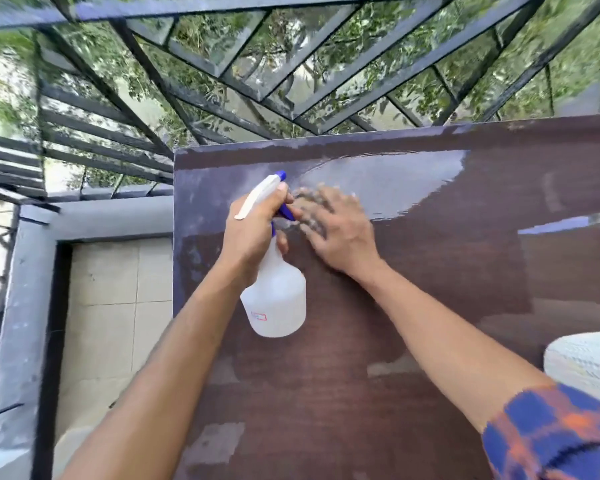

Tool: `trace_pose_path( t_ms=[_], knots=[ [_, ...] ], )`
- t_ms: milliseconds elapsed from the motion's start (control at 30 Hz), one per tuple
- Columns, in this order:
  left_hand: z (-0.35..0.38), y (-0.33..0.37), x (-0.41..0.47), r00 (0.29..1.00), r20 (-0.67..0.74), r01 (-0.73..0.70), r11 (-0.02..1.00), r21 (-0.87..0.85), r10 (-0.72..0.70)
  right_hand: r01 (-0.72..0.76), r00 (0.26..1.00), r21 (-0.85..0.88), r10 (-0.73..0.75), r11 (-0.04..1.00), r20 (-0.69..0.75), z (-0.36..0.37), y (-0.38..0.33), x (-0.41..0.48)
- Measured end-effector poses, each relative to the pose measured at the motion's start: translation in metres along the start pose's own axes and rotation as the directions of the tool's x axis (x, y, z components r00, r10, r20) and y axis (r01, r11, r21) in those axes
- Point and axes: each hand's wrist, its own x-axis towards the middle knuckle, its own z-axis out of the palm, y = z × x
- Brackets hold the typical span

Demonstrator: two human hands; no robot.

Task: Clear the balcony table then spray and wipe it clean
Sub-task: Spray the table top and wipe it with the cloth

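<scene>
While the left hand (257,226) grips one spray bottle (274,299), the right hand (340,230) lies spread, blurred, on the table (430,271).

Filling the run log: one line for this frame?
phase: spraying | left hand: holds spray bottle | right hand: flat on table, blurred | cloth: none seen

Setting: balcony of a home, upper storey likely. Evidence: dark metal grille (194,81) of angled bars encloses the space, tree foliage (201,36) visible through it. Grey-painted parapet ledge (28,271) runs below the grille. Floor (118,289) in pale square tiles. Dark wood-grain table (326,393) stands close to the grille, surface partly wet and reflective.
</scene>
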Motion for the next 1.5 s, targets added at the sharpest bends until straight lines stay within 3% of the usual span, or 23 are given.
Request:
trace_pose_path(
  t_ms=[67, 167, 267, 333, 367, 500, 600, 667, 767, 833, 933, 1000, 1133, 1167, 1233, 1367, 1500],
  knots=[
    [-0.004, 0.002, 0.004, 1.0, 0.006, 0.02, 1.0, 0.013, -0.02, -0.216, 0.975, -0.037, 0.213, 0.976, -0.07, -0.017, 0.049, 0.015],
    [-0.011, 0.003, 0.01, 0.999, -0.002, 0.032, 0.999, 0.022, -0.032, -0.604, 0.782, -0.005, 0.591, 0.797, -0.196, -0.045, 0.122, 0.048],
    [-0.02, 0.003, 0.017, 1.0, -0.019, 0.022, 1.0, 0.011, -0.022, -0.736, 0.663, 0.007, 0.723, 0.677, -0.193, -0.045, 0.13, 0.085],
    [-0.027, 0.005, 0.02, 0.999, -0.044, 0.022, 1.0, -0.017, -0.023, -0.731, 0.674, -0.002, 0.722, 0.682, -0.16, -0.03, 0.094, 0.107],
    [-0.031, 0.006, 0.022, 0.998, -0.061, 0.021, 0.999, -0.029, -0.023, -0.687, 0.72, 0.0, 0.681, 0.727, -0.133, -0.021, 0.067, 0.115],
    [-0.046, 0.006, 0.027, 0.994, -0.11, 0.004, 1.0, -0.03, -0.007, -0.255, 0.967, -0.029, 0.255, 0.966, -0.02, 0.024, -0.047, 0.136],
    [-0.056, 0.005, 0.028, 0.993, -0.116, -0.01, 0.999, -0.035, 0.006, -0.033, 0.982, -0.035, 0.039, 0.999, 0.183, 0.049, -0.108, 0.137],
    [-0.063, 0.005, 0.029, 0.993, -0.114, -0.003, 0.999, -0.039, -0.001, 0.0, 0.981, -0.027, 0.005, 1.0, 0.192, 0.054, -0.109, 0.134],
    [-0.07, 0.006, 0.028, 0.993, -0.12, 0.007, 0.998, -0.06, -0.014, -0.072, 0.997, -0.002, 0.072, 0.997, 0.038, 0.039, -0.064, 0.128],
    [-0.074, 0.005, 0.027, 0.993, -0.114, 0.015, 0.997, -0.074, -0.023, -0.249, 0.968, -0.017, 0.248, 0.968, -0.047, 0.015, -0.014, 0.122],
    [-0.082, 0.003, 0.029, 0.994, -0.105, 0.017, 0.996, -0.085, -0.026, -0.608, 0.788, -0.056, 0.592, 0.792, -0.17, -0.024, 0.08, 0.109],
    [-0.09, 0.0, 0.032, 0.994, -0.102, 0.017, 0.996, -0.084, -0.026, -0.72, 0.684, -0.053, 0.695, 0.691, -0.221, -0.041, 0.122, 0.102],
    [-0.108, -0.006, 0.04, 0.992, -0.12, 0.03, 0.994, -0.105, -0.042, -0.752, 0.648, -0.06, 0.718, 0.657, -0.253, -0.03, 0.116, 0.109],
    [-0.112, -0.006, 0.041, 0.991, -0.128, 0.032, 0.994, -0.109, -0.046, -0.739, 0.662, -0.058, 0.708, 0.671, -0.245, -0.021, 0.097, 0.117],
    [-0.122, -0.006, 0.042, 0.987, -0.149, 0.036, 0.993, -0.116, -0.054, -0.644, 0.758, -0.048, 0.628, 0.763, -0.178, 0.004, 0.042, 0.133],
    [-0.149, -0.006, 0.043, 0.98, -0.195, 0.017, 0.992, -0.123, -0.041, -0.229, 0.969, 0.049, 0.233, 0.972, -0.084, 0.055, -0.092, 0.162],
    [-0.177, -0.008, 0.036, 0.972, -0.235, -0.025, 0.987, -0.158, -0.013, 0.051, 0.997, -0.024, -0.05, 0.998, 0.065, 0.088, -0.182, 0.183]
  ],
)
